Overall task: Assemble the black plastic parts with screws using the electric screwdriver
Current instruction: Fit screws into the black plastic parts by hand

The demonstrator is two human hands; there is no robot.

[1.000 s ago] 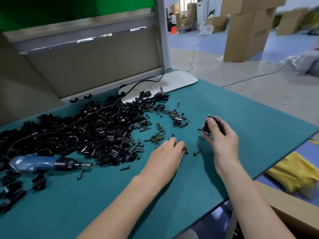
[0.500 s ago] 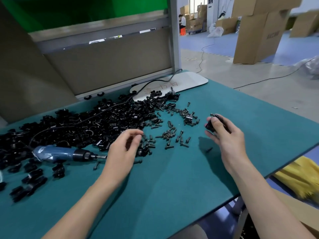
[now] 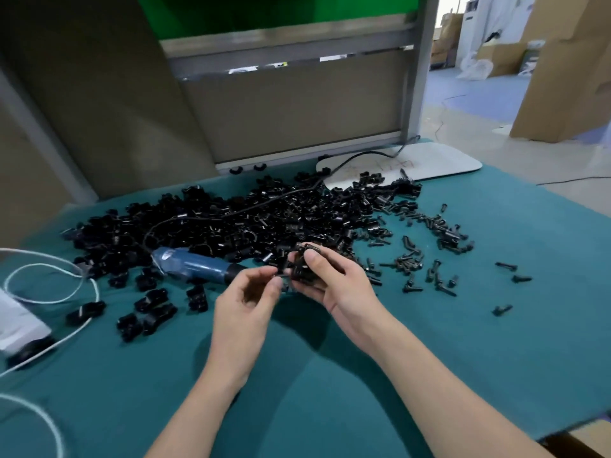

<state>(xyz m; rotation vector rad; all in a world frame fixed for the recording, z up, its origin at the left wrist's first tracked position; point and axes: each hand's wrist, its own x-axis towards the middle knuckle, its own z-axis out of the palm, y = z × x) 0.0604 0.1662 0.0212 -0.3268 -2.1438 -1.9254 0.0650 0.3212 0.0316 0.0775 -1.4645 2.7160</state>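
We look down on a green counter (image 3: 330, 408) where two bare hands meet just above the mat; the right hand (image 3: 340, 285) holds a black plastic part (image 3: 302, 267), its fingers (image 3: 312, 259) curled round it with the thumb pressed on top; the left hand (image 3: 246, 302) is just beside it, thumb and forefinger closed narrowly on what looks like a screw (image 3: 278, 275), which touches the side of the part; behind the hands a blue screwdriver (image 3: 195, 264) lies flat on the counter, its tip hidden by the left hand, and its black cord (image 3: 264, 201) runs back over a wide pile of black plastic parts (image 3: 231, 223); to the right of the pile, loose screws (image 3: 426, 259) are scattered, a few lying well apart near the edge; a white cable (image 3: 49, 269) loops at the far left; a white board (image 3: 436, 158) lies at the back of the counter; cardboard boxes (image 3: 562, 77) stand on the floor beyond
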